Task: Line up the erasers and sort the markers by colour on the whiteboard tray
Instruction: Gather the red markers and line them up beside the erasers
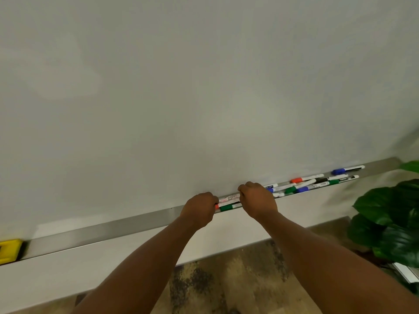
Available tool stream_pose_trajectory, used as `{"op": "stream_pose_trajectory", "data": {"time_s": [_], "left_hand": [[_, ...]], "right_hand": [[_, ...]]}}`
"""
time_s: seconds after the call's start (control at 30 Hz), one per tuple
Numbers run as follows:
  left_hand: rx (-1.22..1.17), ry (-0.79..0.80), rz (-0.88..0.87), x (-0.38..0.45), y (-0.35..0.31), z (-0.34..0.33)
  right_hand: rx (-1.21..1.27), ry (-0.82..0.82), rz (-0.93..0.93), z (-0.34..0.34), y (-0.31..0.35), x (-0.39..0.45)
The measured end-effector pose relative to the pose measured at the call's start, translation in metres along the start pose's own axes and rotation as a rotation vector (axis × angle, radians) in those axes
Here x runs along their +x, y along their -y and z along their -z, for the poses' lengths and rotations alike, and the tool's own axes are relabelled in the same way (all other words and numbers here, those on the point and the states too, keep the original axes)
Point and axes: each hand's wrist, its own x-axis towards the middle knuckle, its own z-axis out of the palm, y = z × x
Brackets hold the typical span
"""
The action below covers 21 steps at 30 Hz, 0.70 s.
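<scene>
A long metal tray [118, 228] runs under the whiteboard. Both hands reach into it at the middle. My left hand [200, 208] and my right hand [257, 199] curl their fingers round the two ends of a small bunch of markers [229, 202]; a red-capped and a green-capped one show between them. To the right lies a loose pile of several markers [306, 184] with red, green, blue and black caps. One blue-capped marker [347, 169] lies apart, further right. A yellow eraser [10, 250] sits at the tray's far left end.
The whiteboard [204, 87] fills the upper view. A leafy green plant [394, 220] stands at the right, close to the tray's end. Below the tray is a white wall strip and a mottled brown floor [238, 279].
</scene>
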Motion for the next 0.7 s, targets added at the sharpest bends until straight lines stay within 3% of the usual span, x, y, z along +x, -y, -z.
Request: {"op": "stream_pose_trajectory", "data": {"time_s": [0.23,0.57,0.7], "left_hand": [[0.167,0.032,0.045,0.012,-0.011,-0.019],[0.229,0.08,0.056,0.018,0.001,-0.023],[0.147,0.04,0.032,0.019,0.0,-0.015]], "right_hand": [[-0.131,0.118,-0.118,-0.006,-0.051,0.007],[-0.155,0.154,0.04,-0.02,-0.07,0.023],[-0.107,0.074,-0.138,-0.016,-0.081,0.02]]}}
